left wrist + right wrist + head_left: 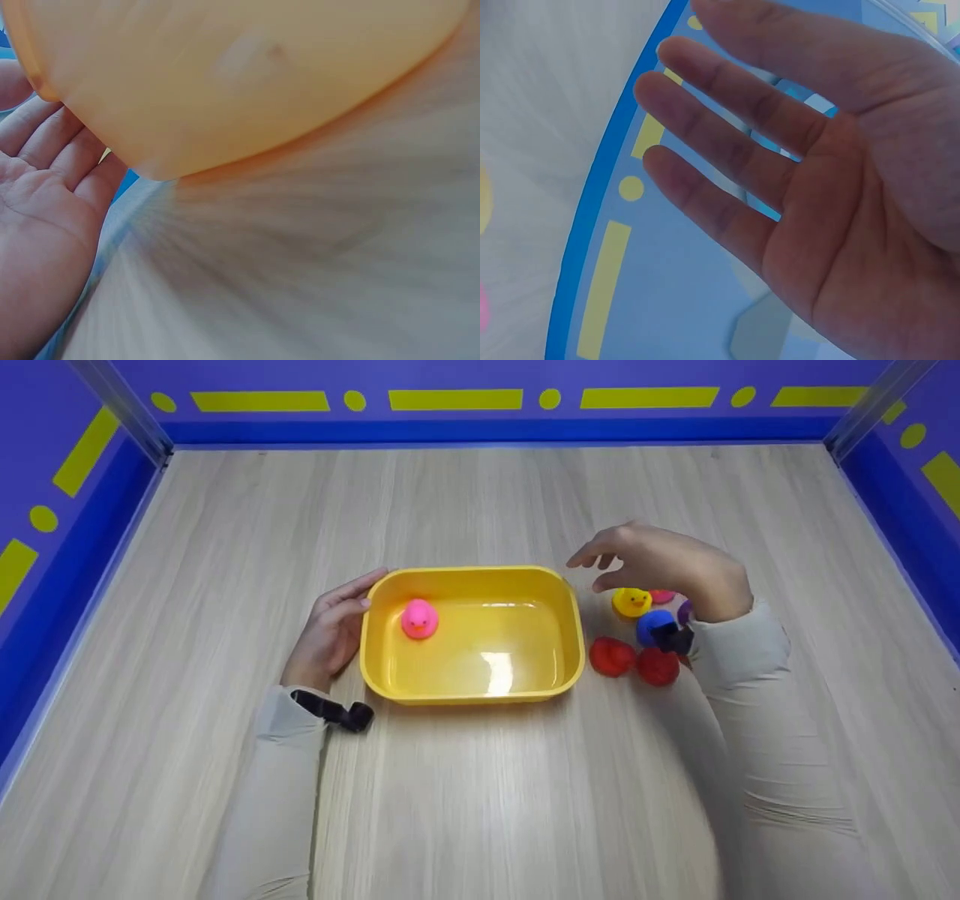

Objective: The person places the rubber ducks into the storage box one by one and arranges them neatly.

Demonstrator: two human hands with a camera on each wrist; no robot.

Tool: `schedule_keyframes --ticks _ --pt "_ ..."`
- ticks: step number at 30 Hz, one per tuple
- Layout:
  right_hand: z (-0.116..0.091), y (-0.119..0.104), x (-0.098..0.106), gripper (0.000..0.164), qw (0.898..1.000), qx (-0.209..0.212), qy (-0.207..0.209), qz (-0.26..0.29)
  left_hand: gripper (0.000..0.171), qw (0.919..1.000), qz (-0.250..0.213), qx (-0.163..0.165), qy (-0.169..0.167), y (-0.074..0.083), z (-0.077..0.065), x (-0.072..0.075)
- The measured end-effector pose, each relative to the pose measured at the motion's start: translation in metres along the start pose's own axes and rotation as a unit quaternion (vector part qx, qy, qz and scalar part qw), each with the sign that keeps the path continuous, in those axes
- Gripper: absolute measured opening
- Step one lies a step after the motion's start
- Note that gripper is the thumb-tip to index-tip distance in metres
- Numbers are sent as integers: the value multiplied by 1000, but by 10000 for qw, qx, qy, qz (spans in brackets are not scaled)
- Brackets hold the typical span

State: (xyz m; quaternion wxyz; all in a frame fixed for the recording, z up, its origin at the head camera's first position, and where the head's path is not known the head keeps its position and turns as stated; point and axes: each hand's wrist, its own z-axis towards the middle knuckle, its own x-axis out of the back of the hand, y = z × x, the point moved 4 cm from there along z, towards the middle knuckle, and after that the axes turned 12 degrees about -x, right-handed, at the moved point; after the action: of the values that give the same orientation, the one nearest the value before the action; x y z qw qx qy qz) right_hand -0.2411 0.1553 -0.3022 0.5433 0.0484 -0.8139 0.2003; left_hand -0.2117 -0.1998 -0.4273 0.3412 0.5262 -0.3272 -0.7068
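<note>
Tub (465, 697): on the tabletop (480, 795), mid-scene.
Duck (419, 619): in the tub, toward its left end.
Left hand (330, 626): at the tub's left end, touching.
Toy cluster (654, 628): on the tabletop, just right of the tub.
Right hand (660, 561): near the cluster's far side.
Back wall (480, 431): behind the tabletop.

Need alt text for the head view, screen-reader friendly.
A person's left hand touches the left side of a yellow tray holding one pink toy duck. The empty right hand hovers near small colourful toys on the table, right of the tray.
</note>
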Motion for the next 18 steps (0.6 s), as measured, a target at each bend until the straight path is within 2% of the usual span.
schedule_keyframes --ticks 10,18 --pt "-5 26 -4 40 9985 -411 -215 294 41 10000 -19 2 4 0 1 0" --pt "-9 46 -11 49 9939 -863 -530 437 42 10000 47 27 3 1 0 1"
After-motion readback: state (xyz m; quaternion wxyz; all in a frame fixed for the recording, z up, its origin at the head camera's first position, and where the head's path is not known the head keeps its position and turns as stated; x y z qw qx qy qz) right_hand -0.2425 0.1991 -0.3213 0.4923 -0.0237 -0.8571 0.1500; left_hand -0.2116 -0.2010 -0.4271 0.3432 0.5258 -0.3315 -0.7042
